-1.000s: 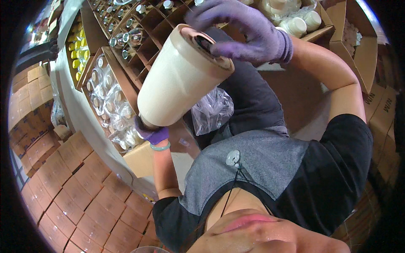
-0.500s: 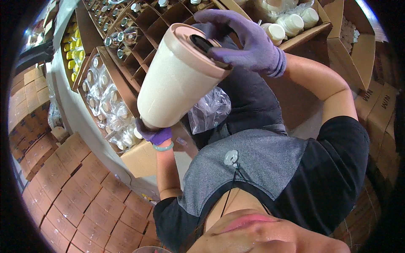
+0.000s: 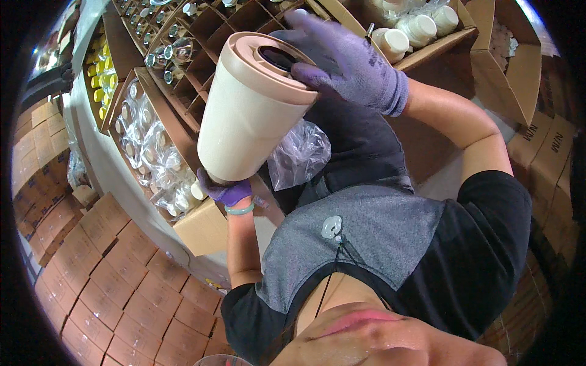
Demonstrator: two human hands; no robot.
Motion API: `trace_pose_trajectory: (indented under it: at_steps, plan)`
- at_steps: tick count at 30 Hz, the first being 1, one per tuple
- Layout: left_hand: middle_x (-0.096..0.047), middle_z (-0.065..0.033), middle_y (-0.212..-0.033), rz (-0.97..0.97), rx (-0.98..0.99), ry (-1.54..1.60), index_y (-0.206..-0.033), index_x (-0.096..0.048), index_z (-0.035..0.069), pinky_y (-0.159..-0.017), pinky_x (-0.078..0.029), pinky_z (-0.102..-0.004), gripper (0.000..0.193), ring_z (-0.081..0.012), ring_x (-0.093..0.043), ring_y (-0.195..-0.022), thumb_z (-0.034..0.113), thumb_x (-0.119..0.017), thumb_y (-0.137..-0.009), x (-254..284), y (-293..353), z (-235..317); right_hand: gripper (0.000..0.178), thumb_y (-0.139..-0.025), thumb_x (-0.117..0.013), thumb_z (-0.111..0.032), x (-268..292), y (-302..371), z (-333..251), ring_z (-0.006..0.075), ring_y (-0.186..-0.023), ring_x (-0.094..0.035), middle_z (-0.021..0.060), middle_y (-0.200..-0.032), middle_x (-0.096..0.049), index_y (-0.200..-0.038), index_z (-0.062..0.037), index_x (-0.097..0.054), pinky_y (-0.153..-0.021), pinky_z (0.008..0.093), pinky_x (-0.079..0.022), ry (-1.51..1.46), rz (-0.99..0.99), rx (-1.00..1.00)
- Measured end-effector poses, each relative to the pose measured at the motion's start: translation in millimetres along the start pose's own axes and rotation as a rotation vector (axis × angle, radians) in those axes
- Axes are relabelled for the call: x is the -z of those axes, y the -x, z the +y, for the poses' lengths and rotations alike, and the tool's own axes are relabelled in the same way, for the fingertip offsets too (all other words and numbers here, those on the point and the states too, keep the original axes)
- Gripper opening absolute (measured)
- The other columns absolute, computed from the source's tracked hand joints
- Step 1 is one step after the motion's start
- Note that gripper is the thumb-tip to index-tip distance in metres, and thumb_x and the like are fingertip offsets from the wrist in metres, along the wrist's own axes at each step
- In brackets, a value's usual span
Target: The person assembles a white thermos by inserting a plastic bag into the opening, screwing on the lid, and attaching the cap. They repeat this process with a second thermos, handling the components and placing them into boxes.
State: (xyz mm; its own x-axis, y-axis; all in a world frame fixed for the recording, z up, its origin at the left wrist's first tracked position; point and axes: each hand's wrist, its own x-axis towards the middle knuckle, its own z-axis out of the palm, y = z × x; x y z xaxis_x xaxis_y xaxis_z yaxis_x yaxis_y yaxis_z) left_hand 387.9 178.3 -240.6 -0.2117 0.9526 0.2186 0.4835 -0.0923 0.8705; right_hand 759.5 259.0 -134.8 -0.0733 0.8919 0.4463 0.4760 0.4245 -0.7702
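Observation:
A large cream tumbler (image 3: pixel 247 119) with a beige lid (image 3: pixel 245 53) is tilted in front of me, its top leaning right. My left hand (image 3: pixel 227 186), in a purple glove, is wrapped under its base; some fingers are hidden behind it. A black oval part (image 3: pixel 278 58) shows in the lid. My right hand (image 3: pixel 351 68), in a lighter purple glove, is at the lid's right side. Its thumb is against the lid beside the black part, and the other fingers are stretched out and blurred. A crumpled clear plastic bag (image 3: pixel 301 155) lies behind the tumbler, by my lap.
A divided carton (image 3: pixel 210 30) holds several glass bottles. Left of it, another carton (image 3: pixel 160 110) contains plastic-wrapped containers, and yellow-capped bottles (image 3: pixel 105 80) stand beyond. White-lidded containers (image 3: pixel 421 27) fill a box at upper right. Stacked brown cartons (image 3: pixel 116 287) cover the lower left.
The tumbler has turned slightly, and its lid has shifted a little up and left. My right hand has moved slightly left, its fingers stretched farther out. My left hand stays under the base.

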Motion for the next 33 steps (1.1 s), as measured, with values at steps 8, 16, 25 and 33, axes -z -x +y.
trace_pose_trajectory:
  at_steps: [8, 16, 25, 33]
  plan:
    - [-0.054, -0.0104, -0.134, -0.075, -0.063, -0.191, -0.132, -0.043, 0.006, -0.1, -0.046, -0.0427, 0.065, -0.0255, -0.055, -0.119, 0.013, -0.078, -0.078, -4.2, -6.7, 13.4, 0.053, -0.079, -0.073, 0.0, 12.9, -7.4, -3.1, 0.0232, -0.101, -0.063, 0.0093, -0.107, -0.062, -0.13, -0.0068, -0.06, -0.088, 0.0359, -0.054, -0.03, -0.054, 0.156]
    - [-0.062, -0.0109, -0.124, -0.353, -0.184, -0.221, -0.127, -0.052, 0.003, -0.098, -0.046, -0.0394, 0.06, -0.023, -0.058, -0.115, 0.018, -0.079, -0.076, 20.3, -28.5, 4.6, 0.036, -0.087, -0.068, -0.016, 44.2, -51.2, 13.2, 0.034, -0.099, -0.063, 0.0134, -0.111, -0.062, -0.122, -0.0097, -0.063, -0.079, 0.0396, -0.053, -0.038, -0.559, 0.708]
    - [-0.058, -0.0116, -0.132, 0.027, 0.21, 0.393, -0.131, -0.052, 0.006, -0.1, -0.046, -0.0424, 0.052, -0.0255, -0.056, -0.121, 0.031, -0.064, -0.088, 38.5, -53.7, 29.3, 0.034, -0.088, -0.067, -0.014, 29.3, -40.0, 17.5, 0.0356, -0.091, -0.065, 0.0213, -0.098, -0.066, -0.119, -0.0025, -0.057, -0.082, 0.0405, -0.052, 0.237, -0.481, 0.542]
    - [-0.046, -0.0118, -0.144, 0.317, -0.254, -0.358, -0.14, -0.046, 0.01, -0.099, -0.048, -0.0424, 0.057, -0.0236, -0.051, -0.126, 0.036, -0.061, -0.092, 36.4, -95.8, 121.6, 0.037, -0.099, -0.056, -0.032, 38.2, -19.4, 19.9, 0.0073, -0.07, -0.058, 0.0025, -0.083, -0.064, -0.119, -0.0022, -0.062, -0.057, 0.0261, -0.048, -0.596, -0.468, -0.344]
